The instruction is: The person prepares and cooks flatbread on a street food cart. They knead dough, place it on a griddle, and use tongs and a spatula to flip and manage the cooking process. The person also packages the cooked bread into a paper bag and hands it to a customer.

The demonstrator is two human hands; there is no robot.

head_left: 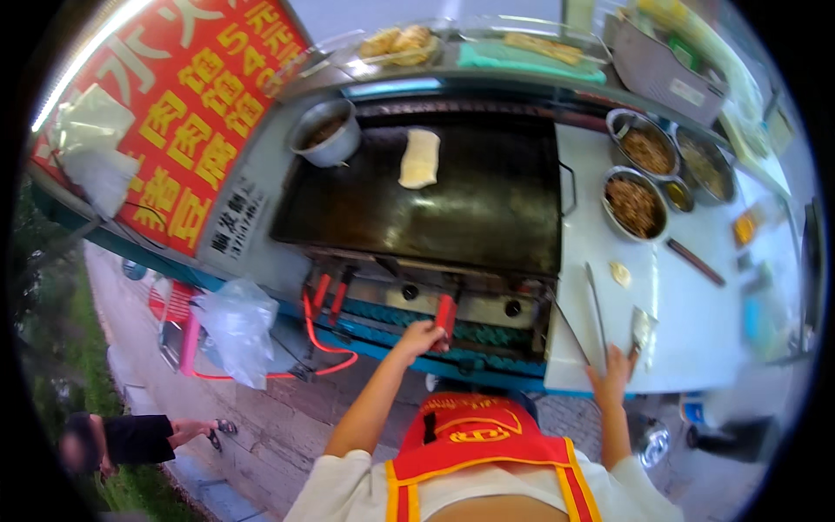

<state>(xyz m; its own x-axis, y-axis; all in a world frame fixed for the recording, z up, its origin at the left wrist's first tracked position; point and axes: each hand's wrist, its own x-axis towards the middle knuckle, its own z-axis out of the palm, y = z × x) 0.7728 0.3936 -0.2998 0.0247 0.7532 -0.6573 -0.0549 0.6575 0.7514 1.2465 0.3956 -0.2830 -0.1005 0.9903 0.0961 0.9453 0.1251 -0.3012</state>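
My left hand is closed around a red-gripped handle at the front of the griddle stove. On the dark flat griddle lies one pale, oblong piece of dough. Over the white worktop's front edge, my right hand grips the near end of long metal tongs, whose arms are spread and point away from me. Close beside its fingers rests a scraper with a broad metal blade. A small dough lump sits beyond the tongs.
A metal pot stands on the griddle's far left corner. Bowls of filling and a dark rolling pin are on the white worktop. Baked goods line the back shelf. A plastic bag hangs left; a person is on the pavement.
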